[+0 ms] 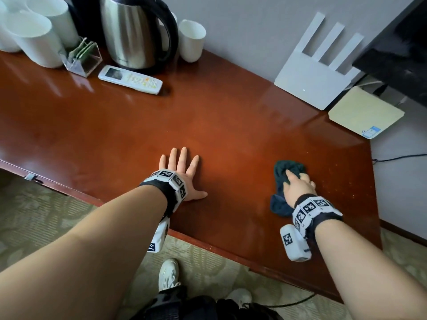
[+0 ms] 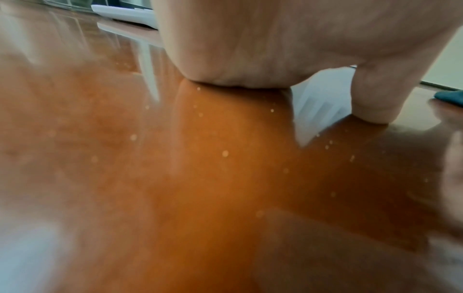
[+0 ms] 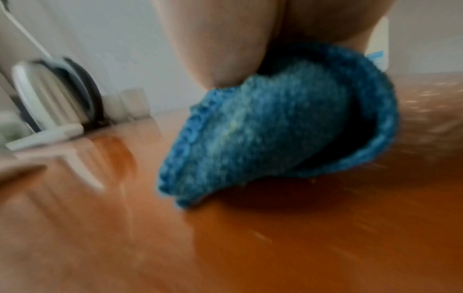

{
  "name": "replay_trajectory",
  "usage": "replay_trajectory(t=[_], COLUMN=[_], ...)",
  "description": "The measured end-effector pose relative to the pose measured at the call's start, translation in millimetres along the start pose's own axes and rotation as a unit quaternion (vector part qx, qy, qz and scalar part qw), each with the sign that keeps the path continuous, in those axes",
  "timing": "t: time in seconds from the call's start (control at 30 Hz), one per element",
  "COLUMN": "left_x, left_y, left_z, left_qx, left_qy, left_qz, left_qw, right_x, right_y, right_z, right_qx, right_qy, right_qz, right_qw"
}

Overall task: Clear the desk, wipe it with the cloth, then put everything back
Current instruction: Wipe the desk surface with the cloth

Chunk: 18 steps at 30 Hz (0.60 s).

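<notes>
Faint illegible brand on kettle, no text readable elsewhere

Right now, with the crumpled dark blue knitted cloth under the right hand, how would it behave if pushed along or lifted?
The crumpled dark blue knitted cloth will probably flop and drape: it already lies bunched in folds under the right hand. It looks light and soft. On the glossy reddish-brown wooden desk it should slide easily, likely bunching further when pushed.

Reddish-brown tabletop, dark teal-blue cloth.
White cups, a silver-and-black kettle, a white remote, a white router, a pale yellow box; black-and-white square-patterned wristbands.
</notes>
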<state>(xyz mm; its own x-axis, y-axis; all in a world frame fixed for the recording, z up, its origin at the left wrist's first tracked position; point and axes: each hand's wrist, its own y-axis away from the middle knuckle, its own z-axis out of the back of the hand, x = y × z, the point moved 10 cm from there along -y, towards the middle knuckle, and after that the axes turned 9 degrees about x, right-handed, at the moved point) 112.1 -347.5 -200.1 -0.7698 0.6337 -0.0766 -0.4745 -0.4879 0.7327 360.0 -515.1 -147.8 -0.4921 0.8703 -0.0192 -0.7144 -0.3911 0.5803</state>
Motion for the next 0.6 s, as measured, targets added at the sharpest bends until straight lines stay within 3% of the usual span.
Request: replay_trajectory(t=[0.17,0.33,0.47,0.6], left_x=[6,95,112,112], left_y=[6,20,19,13], left_z=[7,8,-2,-4], left_qx=[-0.028,-0.059,-0.057,-0.028], left_qy=[0.004,0.134,0.143,0.137], left_qz=[-0.019,0.133,0.116,0.117], left_qw=[0.999,0.980,0.981,0.983], right_x=[117,241,313,319], right_y=[25,46,47,34], right_z=[27,32,-4,-48], right_qx=[-0.047,-0.049,0.000,0.050], right_qy=[-0.013,0.063,0.192,0.304], right_qz=[0.199,0.339,0.383,0.361], right_qw=[0.979,0.938,0.904,0.880])
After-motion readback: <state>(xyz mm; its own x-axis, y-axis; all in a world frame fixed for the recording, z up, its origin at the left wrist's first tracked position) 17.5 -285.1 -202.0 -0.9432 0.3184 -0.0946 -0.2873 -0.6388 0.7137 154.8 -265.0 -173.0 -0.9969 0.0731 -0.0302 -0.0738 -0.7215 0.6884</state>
